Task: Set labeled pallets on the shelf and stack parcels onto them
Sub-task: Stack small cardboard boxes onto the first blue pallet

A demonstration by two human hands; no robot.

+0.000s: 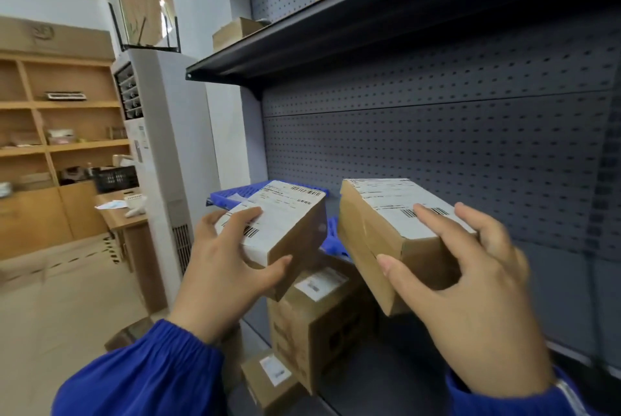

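My left hand grips a small brown parcel with a white barcode label on top. Beside it, my right hand holds a second brown parcel, also labelled, tilted down toward me. Both parcels hang in front of the grey pegboard shelf bay. Behind them a blue plastic pallet lies on the shelf, mostly hidden by the parcels. A bit of blue pallet also shows between the two parcels.
Below my hands stand more labelled cardboard boxes, a small one lowest. A dark upper shelf carries cartons overhead. To the left are a white floor air conditioner, a wooden desk and wooden shelving.
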